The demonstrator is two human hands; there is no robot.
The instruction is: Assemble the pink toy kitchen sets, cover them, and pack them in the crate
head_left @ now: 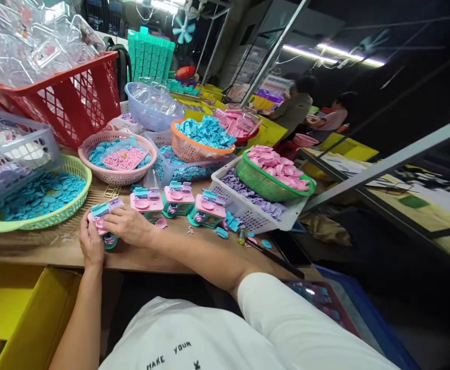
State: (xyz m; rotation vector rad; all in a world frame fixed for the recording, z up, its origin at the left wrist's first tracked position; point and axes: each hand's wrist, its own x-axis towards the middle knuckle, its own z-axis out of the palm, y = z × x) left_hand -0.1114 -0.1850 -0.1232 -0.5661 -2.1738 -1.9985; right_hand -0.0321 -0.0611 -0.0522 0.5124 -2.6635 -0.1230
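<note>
My left hand [92,244] is wrapped round the left side of a small pink, blue and teal plastic toy [102,211] at the table's front left. From the right, my right hand [126,226] reaches across with bent fingers pressed on the same toy, partly hiding its top. Three like toys stand to the right: a near one [146,201], a middle one [178,198] and a right one [209,208]. By them lie a loose pink round piece [161,223] and a blue piece [221,233]. A hammer [263,251] with a yellowish head rests farther right.
Baskets of parts crowd the table's back: a pink basket [117,177], an orange basket [203,150], a green basket [273,191] and a white crate [248,218]. A tall red basket [89,103] holds clear plastic cases. A yellow box [41,303] stands below left. Two people work in the background.
</note>
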